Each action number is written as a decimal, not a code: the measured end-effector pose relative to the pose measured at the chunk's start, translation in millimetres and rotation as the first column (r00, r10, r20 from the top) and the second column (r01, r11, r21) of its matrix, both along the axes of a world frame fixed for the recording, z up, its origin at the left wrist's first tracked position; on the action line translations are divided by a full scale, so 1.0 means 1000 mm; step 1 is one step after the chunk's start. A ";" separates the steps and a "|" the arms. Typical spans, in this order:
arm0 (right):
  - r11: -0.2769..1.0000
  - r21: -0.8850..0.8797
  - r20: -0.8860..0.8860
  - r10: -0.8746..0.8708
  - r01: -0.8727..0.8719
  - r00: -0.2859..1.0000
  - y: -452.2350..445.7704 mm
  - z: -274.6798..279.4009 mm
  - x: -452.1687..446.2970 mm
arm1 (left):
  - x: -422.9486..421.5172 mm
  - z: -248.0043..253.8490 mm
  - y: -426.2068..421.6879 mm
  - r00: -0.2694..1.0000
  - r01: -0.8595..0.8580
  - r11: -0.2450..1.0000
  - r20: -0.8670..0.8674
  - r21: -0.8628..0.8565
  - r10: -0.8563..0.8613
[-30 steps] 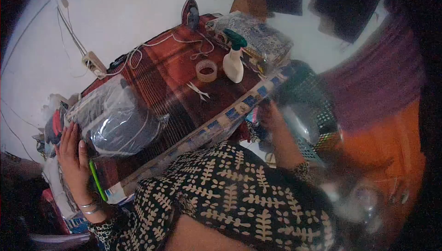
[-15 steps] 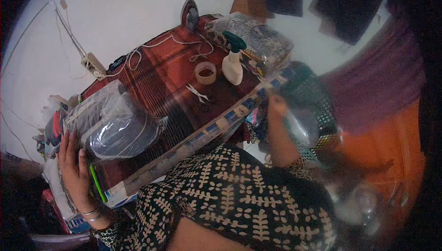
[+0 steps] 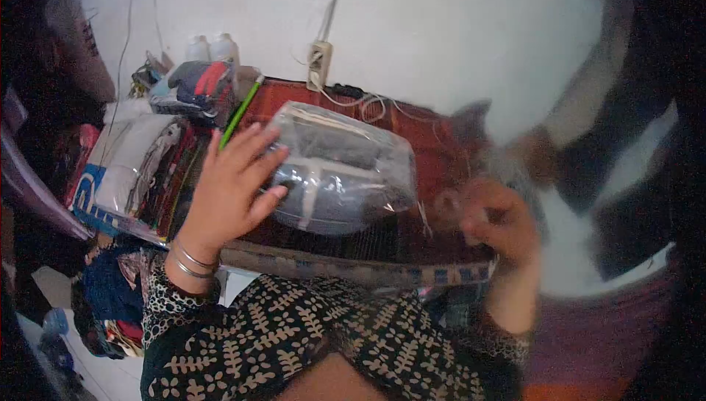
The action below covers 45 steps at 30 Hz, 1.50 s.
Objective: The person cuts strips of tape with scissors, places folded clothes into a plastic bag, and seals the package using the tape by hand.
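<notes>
A clear plastic package [image 3: 346,213] with dark grey folded cloth inside lies on the red ironing surface [image 3: 287,92]. My left hand [image 3: 235,180] rests at the package's left end, fingers spread, with its fingertips at the plastic. To the right, my right hand [image 3: 504,217] is raised over the surface, fingers bent and smeared by motion. Just left of its fingers, a tape roll [image 3: 447,204] shows as a blur. Small scissors [image 3: 425,219] lie between the package and that hand. Whether the right fingers touch the roll cannot be made out.
A bright green stick [image 3: 241,111] lies behind my left hand. Stacked packed clothes [image 3: 132,180] and a grey-and-red bundle [image 3: 198,88] stand at left, with two white bottles [image 3: 223,47] behind. A power strip [image 3: 319,64] hangs on the wall, its cord trailing onto the surface.
The view has swung left. My left hand has come from beside the package onto its left end. My right hand has moved from the front edge to near the tape roll.
</notes>
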State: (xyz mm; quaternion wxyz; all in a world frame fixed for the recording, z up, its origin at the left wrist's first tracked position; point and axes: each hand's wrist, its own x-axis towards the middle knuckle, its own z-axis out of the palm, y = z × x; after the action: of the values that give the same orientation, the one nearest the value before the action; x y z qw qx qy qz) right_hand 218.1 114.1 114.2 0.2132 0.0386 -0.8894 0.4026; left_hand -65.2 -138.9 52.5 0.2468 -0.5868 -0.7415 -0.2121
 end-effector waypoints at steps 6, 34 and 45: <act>0.915 0.190 0.389 0.262 -0.356 0.883 0.003 0.042 -0.115 | 0.023 0.000 0.013 0.988 0.146 0.989 0.046 -0.037 -0.144; 0.883 0.468 0.316 -0.204 0.035 0.927 0.003 0.028 -0.184 | 0.049 -0.007 0.018 0.971 0.207 0.975 0.105 0.083 -0.215; 0.955 0.119 0.457 0.189 -0.271 0.869 0.023 -0.001 -0.176 | 0.046 -0.004 0.014 0.965 0.241 0.968 0.088 0.070 -0.246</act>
State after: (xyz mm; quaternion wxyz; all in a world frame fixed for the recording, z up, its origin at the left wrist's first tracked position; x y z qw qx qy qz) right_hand 41.8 136.9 113.7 -0.0474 0.0716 -0.9359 0.3416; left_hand -19.1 -124.6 48.8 0.2001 -0.6552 -0.6681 -0.2903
